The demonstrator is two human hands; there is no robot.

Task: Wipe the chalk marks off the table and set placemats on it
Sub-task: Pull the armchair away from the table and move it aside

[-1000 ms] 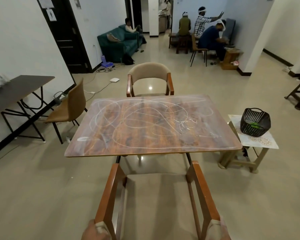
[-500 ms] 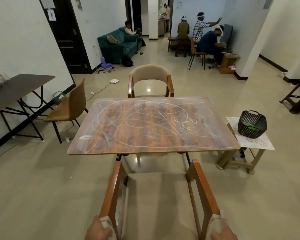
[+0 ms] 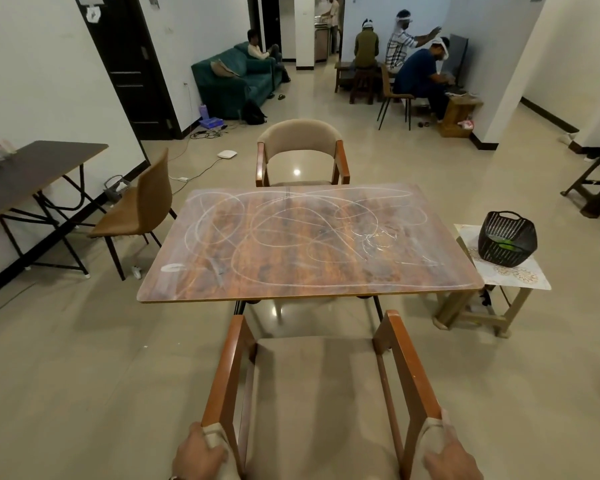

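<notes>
A wood-grain table [image 3: 309, 244] stands ahead, its top covered with looping white chalk marks [image 3: 291, 233]. Between me and it is a wooden armchair [image 3: 319, 382] with a beige seat, a little back from the table's near edge. My left hand [image 3: 198, 457] grips the left end of the chair's padded backrest. My right hand [image 3: 451, 459] grips the right end. No placemats or cloth can be seen.
A second armchair [image 3: 300, 150] faces me at the table's far side. A brown chair [image 3: 139, 209] stands to the left beside a dark side table [image 3: 32, 171]. A black basket [image 3: 507, 239] sits on a small stool [image 3: 492, 285] at right. Several people are at the back.
The near armchair and my view have moved back from the table. More of both hands shows on the chair's backrest.
</notes>
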